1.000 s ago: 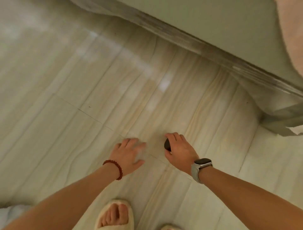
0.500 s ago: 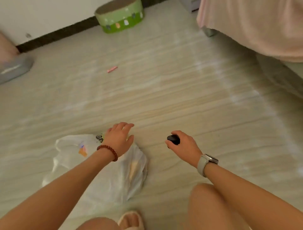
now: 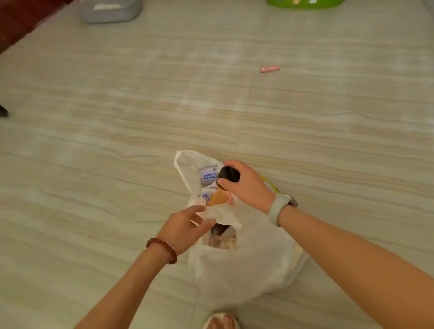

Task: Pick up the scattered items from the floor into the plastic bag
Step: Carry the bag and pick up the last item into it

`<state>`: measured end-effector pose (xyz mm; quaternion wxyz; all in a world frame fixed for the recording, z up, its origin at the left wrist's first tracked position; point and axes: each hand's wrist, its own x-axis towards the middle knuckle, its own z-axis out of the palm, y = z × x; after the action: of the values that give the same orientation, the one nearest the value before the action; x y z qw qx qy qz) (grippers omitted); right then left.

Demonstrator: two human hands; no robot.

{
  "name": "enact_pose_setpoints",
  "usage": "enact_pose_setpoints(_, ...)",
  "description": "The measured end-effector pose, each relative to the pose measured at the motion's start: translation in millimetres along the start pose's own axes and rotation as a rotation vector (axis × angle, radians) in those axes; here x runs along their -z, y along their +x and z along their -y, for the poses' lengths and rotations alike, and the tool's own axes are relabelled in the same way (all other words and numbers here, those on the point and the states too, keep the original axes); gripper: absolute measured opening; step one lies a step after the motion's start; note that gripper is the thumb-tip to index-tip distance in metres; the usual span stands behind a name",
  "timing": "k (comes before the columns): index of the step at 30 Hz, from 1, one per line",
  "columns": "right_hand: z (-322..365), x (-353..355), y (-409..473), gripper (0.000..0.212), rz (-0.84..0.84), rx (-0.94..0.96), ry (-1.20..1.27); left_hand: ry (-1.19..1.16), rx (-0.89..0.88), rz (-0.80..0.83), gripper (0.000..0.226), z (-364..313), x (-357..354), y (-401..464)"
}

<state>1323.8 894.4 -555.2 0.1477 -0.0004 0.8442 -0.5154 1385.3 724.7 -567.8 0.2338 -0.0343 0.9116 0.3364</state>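
Observation:
A white plastic bag [image 3: 246,265] lies on the pale floor in front of me, its mouth facing away, with several packets showing inside. My left hand [image 3: 185,229] pinches the near edge of the bag's opening. My right hand [image 3: 246,185] grips a small round black item [image 3: 229,175] just above the bag's mouth. A small pink wrapper [image 3: 270,69] lies on the floor farther off, to the upper right.
A grey container [image 3: 110,10] sits at the far left and a green round tub [image 3: 305,2] at the far right top edge. A dark wooden edge [image 3: 21,21] fills the top left corner. My slippered foot [image 3: 220,321] shows at the bottom.
My view swung from the wall to the open floor. My right hand carried the black item over to the bag's mouth, and my left hand took hold of the bag's edge.

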Motion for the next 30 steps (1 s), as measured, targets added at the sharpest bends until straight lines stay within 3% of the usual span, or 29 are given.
enact_pose_setpoints(3,-6,-22,19,0.046,0.166,-0.015,-0.094,-0.046,-0.200,-0.010,0.021,13,-18,-15)
enact_pose_setpoints(6,-21,-31,15,0.045,0.347,-0.046,-0.241,-0.060,-0.298,0.036,0.015,24,-26,-22)
enact_pose_setpoints(11,-30,-16,-14,0.038,0.583,0.046,-0.520,-0.176,-0.229,-0.105,0.028,33,-24,-15)
enact_pose_setpoints(15,-31,-3,-35,0.032,0.726,0.186,-0.939,-0.097,-0.194,-0.279,0.014,40,-19,5)
enact_pose_setpoints(19,-38,13,-43,0.052,0.580,0.194,-0.940,-0.100,-0.062,-0.406,0.037,45,-7,42)
enact_pose_setpoints(22,-39,16,-53,0.044,0.536,0.128,-0.802,-0.103,0.032,-0.372,0.069,42,2,75)
enact_pose_setpoints(25,-44,10,-59,0.070,0.427,0.257,-0.896,-0.179,0.153,-0.307,0.092,35,9,111)
enact_pose_setpoints(27,-53,10,-54,0.065,0.347,0.361,-0.954,-0.253,0.183,-0.278,0.101,31,12,132)
enact_pose_setpoints(30,-64,13,-46,0.065,0.233,0.351,-0.831,-0.461,0.221,-0.213,0.098,23,14,151)
